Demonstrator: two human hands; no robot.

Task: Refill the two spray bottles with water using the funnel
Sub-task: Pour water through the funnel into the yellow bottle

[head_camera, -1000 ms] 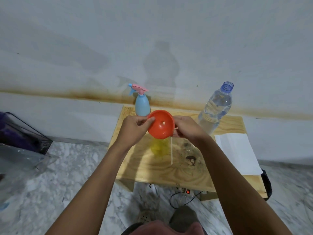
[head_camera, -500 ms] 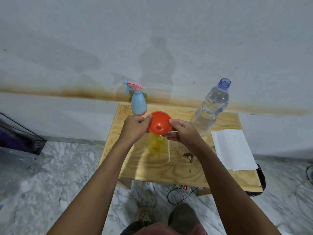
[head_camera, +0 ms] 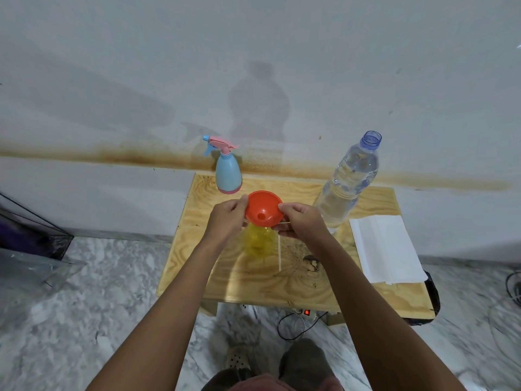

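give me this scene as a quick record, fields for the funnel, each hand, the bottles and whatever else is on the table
funnel: orange funnel, mouth up, over the yellow spray bottle; spout seating hidden
left hand: pinches funnel's left rim
right hand: pinches funnel's right rim
yellow bottle: stands on the table, top covered by funnel
blue spray bottle: upright, back left, pink sprayer on
water bottle: clear, uncapped, upright at right, holds water
other: white sheet on table's right side
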